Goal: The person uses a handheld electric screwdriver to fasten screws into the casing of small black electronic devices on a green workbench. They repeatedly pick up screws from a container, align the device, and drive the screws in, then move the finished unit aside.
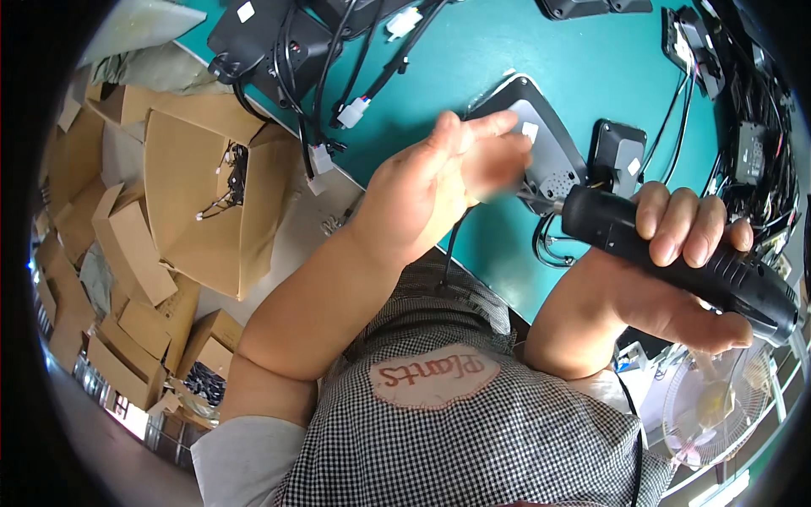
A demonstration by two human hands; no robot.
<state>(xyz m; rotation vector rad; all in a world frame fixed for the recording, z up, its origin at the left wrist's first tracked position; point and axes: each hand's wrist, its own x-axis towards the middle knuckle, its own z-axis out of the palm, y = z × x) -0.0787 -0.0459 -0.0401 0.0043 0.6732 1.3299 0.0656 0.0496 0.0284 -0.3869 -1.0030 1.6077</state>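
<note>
My right hand (688, 245) is wrapped around a black electric screwdriver (608, 221), held nearly level. Its metal bit points left, toward the near end of a flat black housing (541, 127) with a grey inner plate and a white label. My left hand (448, 169) is at the housing's left side, close to the bit. One of its fingers reaches out over the housing's edge. The other fingertips are blurred, so whether they pinch anything cannot be made out. To the right of the housing lies a smaller black case (617, 156) with a white label.
On the green table (456, 51), black units (270, 42) with cables and white connectors lie at the far left. More cabled parts (752, 160) crowd the right edge. Open cardboard boxes (198, 186) stand on the left, one holding cables. A fan (714, 406) is at lower right.
</note>
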